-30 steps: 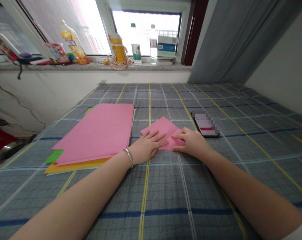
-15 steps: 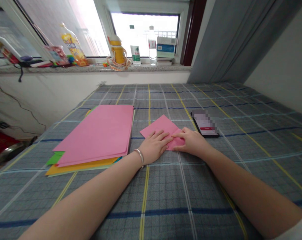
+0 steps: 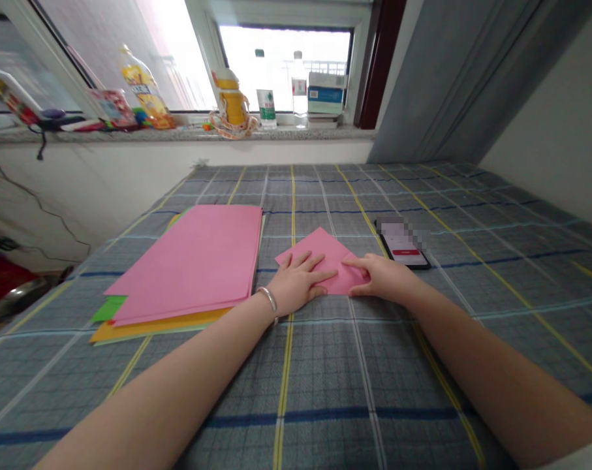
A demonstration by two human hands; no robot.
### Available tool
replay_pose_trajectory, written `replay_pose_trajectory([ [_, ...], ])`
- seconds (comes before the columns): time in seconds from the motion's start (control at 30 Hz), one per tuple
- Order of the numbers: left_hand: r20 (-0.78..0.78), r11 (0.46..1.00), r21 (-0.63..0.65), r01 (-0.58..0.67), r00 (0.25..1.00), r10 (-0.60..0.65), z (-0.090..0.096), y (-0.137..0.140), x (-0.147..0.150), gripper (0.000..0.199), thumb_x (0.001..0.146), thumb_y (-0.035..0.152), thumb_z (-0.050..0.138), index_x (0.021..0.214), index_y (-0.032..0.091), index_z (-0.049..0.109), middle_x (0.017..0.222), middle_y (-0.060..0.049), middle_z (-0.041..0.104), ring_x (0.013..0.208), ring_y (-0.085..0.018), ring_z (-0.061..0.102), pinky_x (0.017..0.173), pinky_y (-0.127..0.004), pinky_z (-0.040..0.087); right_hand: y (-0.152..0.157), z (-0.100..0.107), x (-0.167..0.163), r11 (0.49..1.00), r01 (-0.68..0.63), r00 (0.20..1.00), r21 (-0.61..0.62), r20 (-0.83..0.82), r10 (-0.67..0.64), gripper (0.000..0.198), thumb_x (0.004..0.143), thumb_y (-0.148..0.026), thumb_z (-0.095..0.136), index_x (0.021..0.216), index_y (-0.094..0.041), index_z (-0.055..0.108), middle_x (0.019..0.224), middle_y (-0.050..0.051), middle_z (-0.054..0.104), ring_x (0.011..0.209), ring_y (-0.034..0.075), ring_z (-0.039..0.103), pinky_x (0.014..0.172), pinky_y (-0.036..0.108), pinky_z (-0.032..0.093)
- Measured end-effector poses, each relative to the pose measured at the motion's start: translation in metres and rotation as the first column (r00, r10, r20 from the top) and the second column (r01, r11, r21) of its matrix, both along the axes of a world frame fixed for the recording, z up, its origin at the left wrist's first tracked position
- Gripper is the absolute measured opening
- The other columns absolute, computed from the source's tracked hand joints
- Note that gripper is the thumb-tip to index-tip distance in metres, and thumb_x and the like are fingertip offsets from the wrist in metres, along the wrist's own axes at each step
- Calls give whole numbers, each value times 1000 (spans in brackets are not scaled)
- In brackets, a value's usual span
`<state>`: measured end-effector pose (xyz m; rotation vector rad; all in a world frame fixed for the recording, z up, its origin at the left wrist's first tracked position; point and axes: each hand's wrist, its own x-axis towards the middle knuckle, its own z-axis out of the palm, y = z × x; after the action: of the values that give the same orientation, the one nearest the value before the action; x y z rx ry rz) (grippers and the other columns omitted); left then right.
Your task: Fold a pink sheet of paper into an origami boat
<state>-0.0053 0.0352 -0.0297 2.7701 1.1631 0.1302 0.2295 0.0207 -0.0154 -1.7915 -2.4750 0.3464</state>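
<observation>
A folded sheet of pink paper (image 3: 325,245) lies on the plaid bedcover, with one corner pointing away from me and crease lines near its right side. My left hand (image 3: 298,284) rests flat on its left and middle part, fingers spread, a silver bangle on the wrist. At the right corner, my right hand (image 3: 386,277) has its index finger and thumb on the paper, curled around that edge. The rest of its fingers are tucked out of sight.
Left of the hands is a stack of coloured paper (image 3: 192,261), pink on top. A phone (image 3: 402,245) lies to the right on the bedcover (image 3: 325,378). Bottles, a yellow cup (image 3: 233,108) and boxes (image 3: 325,94) stand along the windowsill (image 3: 188,135).
My left hand has shifted slightly left across the paper. The right hand has slid a little to the right, out toward the corner, so a gap now shows between the hands.
</observation>
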Motion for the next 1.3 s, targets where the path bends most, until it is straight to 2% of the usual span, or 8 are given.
replay_pose_trajectory([
  [0.23,-48,1000,-15,-21,999,20,4,0,-6,45,91,43,49,135,44,41,151,-6,30,139,-34,22,105,-64,18,1,1,6,999,3,1000,-41,0,-3,82,66,-55,72,139,-28,44,108,8,64,93,25,61,73,31,44],
  [0.47,-58,998,-36,-60,997,58,10,-3,-14,44,92,38,49,134,45,42,151,-4,31,140,-32,22,105,-63,21,-3,3,9,997,66,998,-43,-21,-67,90,63,-56,72,141,-25,41,124,10,62,103,28,61,76,33,46],
  [0.77,-60,998,-56,-39,998,35,10,1,-21,43,92,37,48,135,44,42,151,-3,30,140,-30,21,108,-59,20,-7,11,15,987,136,990,-88,41,-133,92,61,-57,71,141,-23,40,117,10,66,94,29,64,71,34,47],
  [1.03,-47,996,-78,-48,998,44,11,2,-26,45,92,34,49,134,46,42,151,-3,30,141,-30,19,107,-61,19,-7,8,30,977,167,985,-136,64,-159,95,61,-59,71,142,-23,38,120,13,64,100,31,62,73,34,46],
  [1.3,-57,993,-121,-13,998,6,13,4,-29,44,92,31,47,135,41,42,153,-7,26,142,-31,15,108,-59,20,-7,10,34,972,156,987,-177,59,-148,92,63,-55,72,143,-21,38,99,9,69,82,27,63,60,29,40],
])
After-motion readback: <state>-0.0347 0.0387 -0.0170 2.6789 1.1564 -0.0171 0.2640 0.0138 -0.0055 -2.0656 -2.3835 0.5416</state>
